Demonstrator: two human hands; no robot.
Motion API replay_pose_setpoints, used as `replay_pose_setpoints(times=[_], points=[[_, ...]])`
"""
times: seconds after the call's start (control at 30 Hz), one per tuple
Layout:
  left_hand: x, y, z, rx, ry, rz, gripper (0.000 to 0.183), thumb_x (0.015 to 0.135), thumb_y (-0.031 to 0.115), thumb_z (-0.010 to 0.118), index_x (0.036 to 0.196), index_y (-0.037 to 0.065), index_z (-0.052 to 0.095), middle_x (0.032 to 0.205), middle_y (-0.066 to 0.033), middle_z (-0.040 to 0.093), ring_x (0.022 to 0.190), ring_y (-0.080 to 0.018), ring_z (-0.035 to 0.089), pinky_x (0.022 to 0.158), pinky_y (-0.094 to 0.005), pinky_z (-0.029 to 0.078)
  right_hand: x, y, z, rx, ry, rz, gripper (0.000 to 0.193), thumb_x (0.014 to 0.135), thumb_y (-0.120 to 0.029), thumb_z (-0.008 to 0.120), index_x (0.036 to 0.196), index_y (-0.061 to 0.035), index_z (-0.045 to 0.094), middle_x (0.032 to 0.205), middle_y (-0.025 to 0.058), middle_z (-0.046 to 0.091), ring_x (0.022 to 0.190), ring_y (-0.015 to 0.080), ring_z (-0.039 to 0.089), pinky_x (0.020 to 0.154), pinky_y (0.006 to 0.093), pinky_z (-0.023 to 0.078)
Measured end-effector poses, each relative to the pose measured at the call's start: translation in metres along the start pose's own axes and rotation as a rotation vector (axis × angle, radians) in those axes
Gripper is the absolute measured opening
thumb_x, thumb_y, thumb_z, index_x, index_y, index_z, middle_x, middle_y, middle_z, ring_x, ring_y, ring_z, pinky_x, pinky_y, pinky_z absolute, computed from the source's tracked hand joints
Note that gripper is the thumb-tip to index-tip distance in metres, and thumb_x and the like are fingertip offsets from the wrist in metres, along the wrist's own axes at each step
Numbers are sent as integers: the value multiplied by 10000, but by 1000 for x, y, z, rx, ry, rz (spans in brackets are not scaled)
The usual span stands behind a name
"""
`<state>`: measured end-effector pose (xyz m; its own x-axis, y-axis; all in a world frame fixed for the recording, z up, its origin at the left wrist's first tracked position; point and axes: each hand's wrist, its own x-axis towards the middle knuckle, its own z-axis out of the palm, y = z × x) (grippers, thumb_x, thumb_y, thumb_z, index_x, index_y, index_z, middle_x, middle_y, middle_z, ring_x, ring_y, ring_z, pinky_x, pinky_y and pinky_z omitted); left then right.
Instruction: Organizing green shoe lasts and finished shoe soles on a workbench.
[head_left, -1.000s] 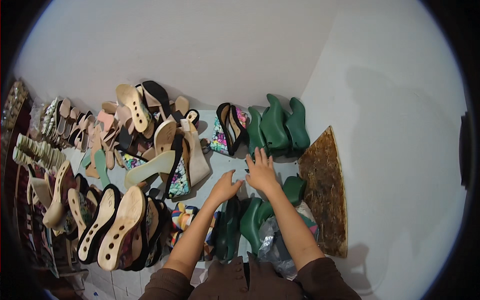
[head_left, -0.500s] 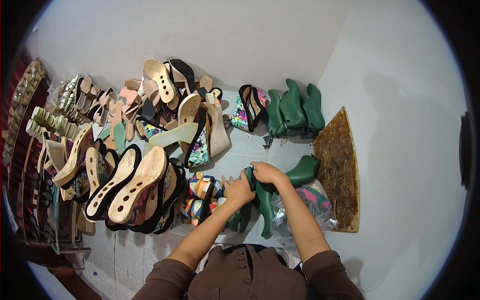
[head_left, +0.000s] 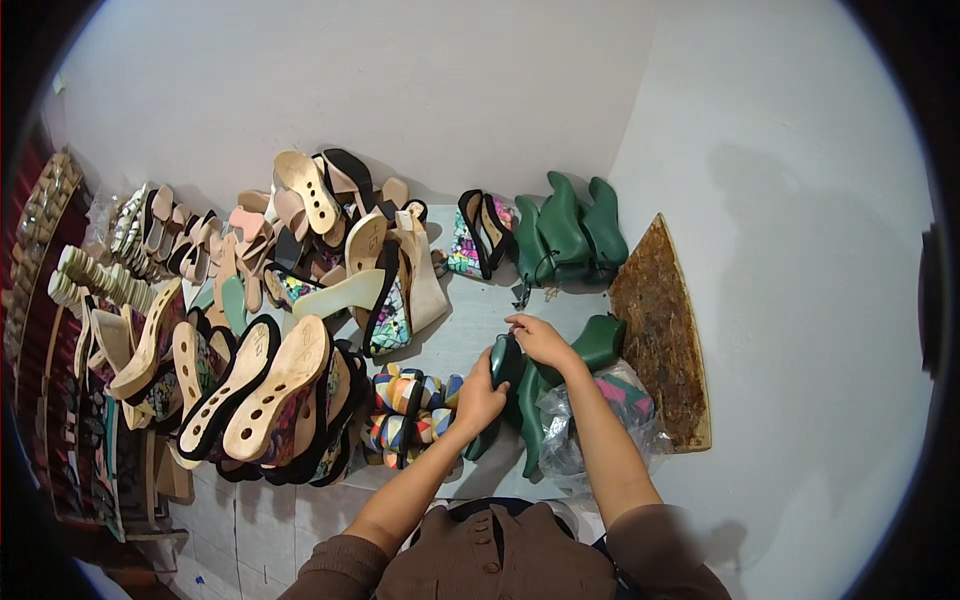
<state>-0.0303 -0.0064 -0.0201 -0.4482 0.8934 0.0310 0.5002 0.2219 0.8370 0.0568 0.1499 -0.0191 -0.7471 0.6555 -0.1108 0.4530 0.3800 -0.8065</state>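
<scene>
My left hand (head_left: 482,395) is wrapped round a green shoe last (head_left: 505,362), its thumb along the near side. Over the top of that last, my right hand (head_left: 541,341) has its fingers bent together; what lies in them is too small to make out. Under and beside my right wrist are more green lasts, one lying with its heel end (head_left: 598,342) to the right and one pointing (head_left: 532,430) toward me. Colourful patterned padded straps (head_left: 405,410) lie left of my left hand.
Several green lasts (head_left: 562,235) stand at the back by patterned wedge sandals (head_left: 480,235). Wooden-soled wedges (head_left: 280,395) crowd the left. A clear plastic bag (head_left: 570,450) sits under my right forearm, and a stained brown board (head_left: 660,350) leans against the right wall.
My left hand has gone from lying spread beside the straps to gripping the green last, which is now raised and turned. My right fingers have drawn together at its top. The view has shifted slightly.
</scene>
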Motion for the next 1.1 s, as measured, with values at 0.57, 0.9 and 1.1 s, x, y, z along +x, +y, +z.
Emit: replay_pose_setpoints(times=[0.57, 0.9, 1.1], points=[[112, 41, -28, -890, 97, -462, 677, 720, -37, 666, 1294, -1, 308, 1048, -188, 551, 882, -260, 601, 708, -362, 526, -25, -72, 3, -108, 110, 162, 1160, 565, -332, 802, 1418, -71, 61, 1246, 265, 427, 1113, 406, 475, 894, 439, 428], [181, 94, -23, -802, -312, -125, 569, 893, 341, 544, 1353, 86, 326, 1331, -72, 424, 1194, -177, 411, 980, -341, 332, 36, -37, -96, -36, 793, -58, 853, 569, -235, 739, 1277, 64, 370, 1151, 229, 469, 1003, 373, 514, 887, 409, 421], [228, 74, 25, -683, -332, -25, 456, 911, 222, 517, 1274, -22, 386, 1269, -138, 467, 1167, -189, 441, 975, -290, 340, 110, 36, -172, 190, 807, 163, 704, 581, -293, 708, 1197, -14, 513, 1051, 209, 555, 1003, 352, 541, 867, 400, 437]])
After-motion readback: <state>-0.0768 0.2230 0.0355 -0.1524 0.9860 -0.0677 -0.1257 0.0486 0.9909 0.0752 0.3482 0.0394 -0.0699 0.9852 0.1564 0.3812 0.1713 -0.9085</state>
